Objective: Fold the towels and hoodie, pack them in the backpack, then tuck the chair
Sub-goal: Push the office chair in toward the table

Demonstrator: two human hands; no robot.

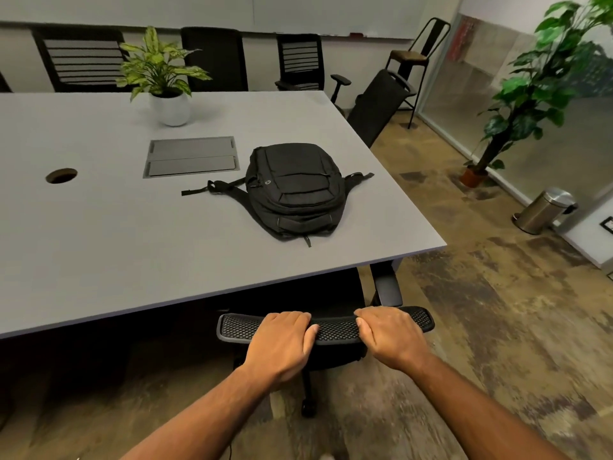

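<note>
Both hands grip the top edge of the chair [326,330] back: left hand [282,340] and right hand [391,336], fingers curled over the mesh, closed on it. Chair seat is already under the table [132,244] edge, the back just outside it. Backpack [293,190] lies zipped-looking on the table, near its right edge. No towels or hoodie visible, so packing is likely done. Left: finishing the tuck, judging by the gap.

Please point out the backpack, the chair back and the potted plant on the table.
backpack [295,190], head view, front panel.
chair back [335,330], head view, mesh top edge between the hands.
potted plant [170,107], head view, white pot.
</note>
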